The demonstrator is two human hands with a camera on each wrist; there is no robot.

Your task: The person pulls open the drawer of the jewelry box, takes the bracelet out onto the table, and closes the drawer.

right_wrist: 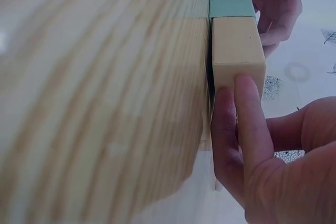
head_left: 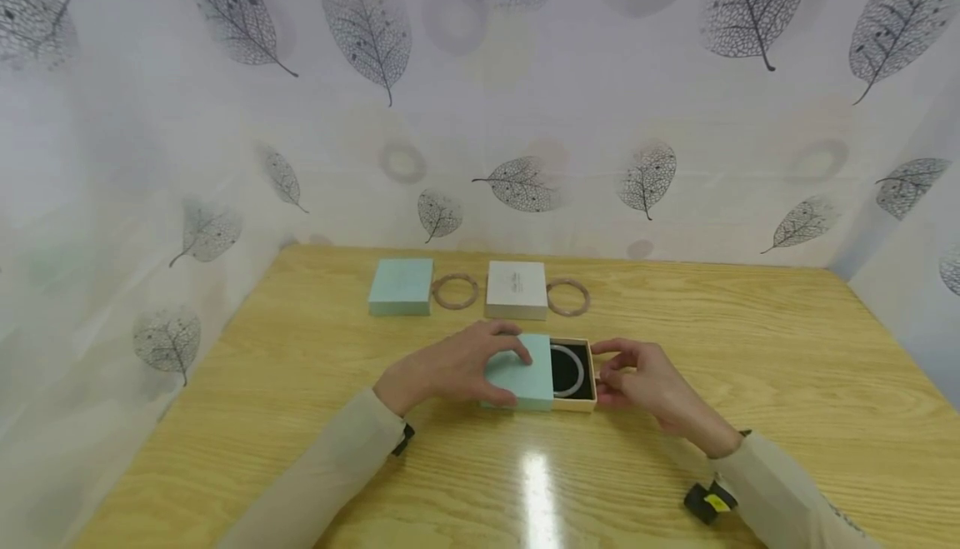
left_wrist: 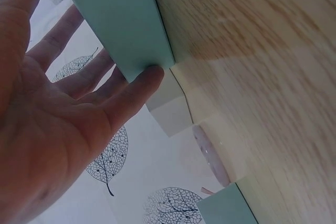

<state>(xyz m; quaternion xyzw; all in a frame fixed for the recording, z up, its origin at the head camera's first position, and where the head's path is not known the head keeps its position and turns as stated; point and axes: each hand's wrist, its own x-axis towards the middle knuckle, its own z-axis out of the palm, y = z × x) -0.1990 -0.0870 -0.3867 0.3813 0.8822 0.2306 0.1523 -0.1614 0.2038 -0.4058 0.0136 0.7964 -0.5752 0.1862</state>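
Note:
A teal slide-out box lies on the table, its cream inner tray drawn partway out on the right. On the tray's black lining lies a pale bangle, its left part hidden under the teal sleeve. My left hand grips the sleeve, thumb along the near side and fingers over the top and far side. At the tray's right end, my right hand touches the outer face. In the right wrist view, two of its fingertips rest against the cream end panel.
Behind the hands stand another teal box and a white box with small print. A pinkish bangle lies right of the teal box, and a similar bangle right of the white one. A leaf-patterned curtain borders the wooden table.

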